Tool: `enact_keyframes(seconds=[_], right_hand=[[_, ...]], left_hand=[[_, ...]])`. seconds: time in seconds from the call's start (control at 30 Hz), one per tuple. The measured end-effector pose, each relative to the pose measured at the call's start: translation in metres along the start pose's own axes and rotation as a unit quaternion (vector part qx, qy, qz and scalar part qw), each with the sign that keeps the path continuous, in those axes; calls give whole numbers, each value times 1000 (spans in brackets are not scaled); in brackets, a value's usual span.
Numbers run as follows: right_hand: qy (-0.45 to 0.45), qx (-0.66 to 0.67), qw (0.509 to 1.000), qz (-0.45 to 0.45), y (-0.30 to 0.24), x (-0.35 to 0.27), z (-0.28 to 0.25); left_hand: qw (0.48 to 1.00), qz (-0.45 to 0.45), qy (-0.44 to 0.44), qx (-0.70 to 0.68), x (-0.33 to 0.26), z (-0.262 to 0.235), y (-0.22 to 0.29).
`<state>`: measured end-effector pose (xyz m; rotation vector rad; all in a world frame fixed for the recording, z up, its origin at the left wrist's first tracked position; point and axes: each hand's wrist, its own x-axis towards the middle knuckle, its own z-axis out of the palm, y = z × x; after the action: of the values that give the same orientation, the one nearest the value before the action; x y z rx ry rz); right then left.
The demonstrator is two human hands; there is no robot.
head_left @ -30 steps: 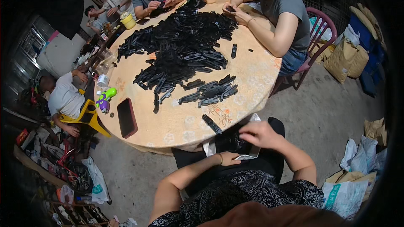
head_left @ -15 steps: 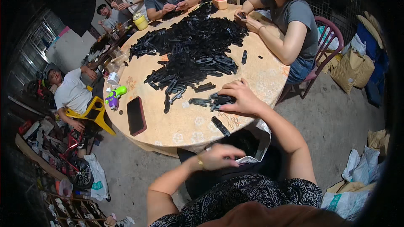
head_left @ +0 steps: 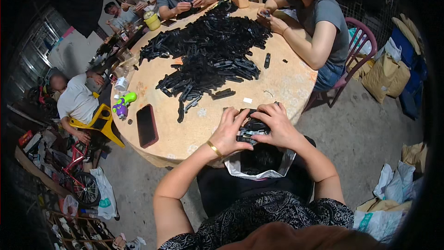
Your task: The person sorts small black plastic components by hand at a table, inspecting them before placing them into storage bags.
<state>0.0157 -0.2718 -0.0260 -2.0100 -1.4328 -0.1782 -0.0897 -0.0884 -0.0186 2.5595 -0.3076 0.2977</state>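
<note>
My left hand and my right hand curl around a small cluster of black and grey plastic parts at the table's near edge. The fingers of both hands press in from either side, and part of the cluster is hidden under them. Right below, an open white bag rests on my lap with dark contents inside. Farther up the table spreads a large pile of black plastic parts. One loose part lies between that pile and my hands.
On the round table lie a phone, a purple and green toy and a white slip. A person sits at the right, another at the far side. Sacks stand on the floor.
My left hand has risen from over the bag to join my right at the cluster. The parts have been drawn toward the table edge. A white slip now shows on the table.
</note>
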Motion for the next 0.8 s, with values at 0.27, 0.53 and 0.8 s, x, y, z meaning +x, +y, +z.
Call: enact_keyframes(seconds=[0.27,0.53,0.8], right_hand=[[-4,33,998,-50,-1,-31,-8],[66,-2,992,-109,1,-94,21],[-235,73,968,-46,26,-121,35]], left_hand=[[999,48,22,3,-5,25,26],[914,226,106,319,-35,73,43],[950,153,-205,176,-70,119,18]])
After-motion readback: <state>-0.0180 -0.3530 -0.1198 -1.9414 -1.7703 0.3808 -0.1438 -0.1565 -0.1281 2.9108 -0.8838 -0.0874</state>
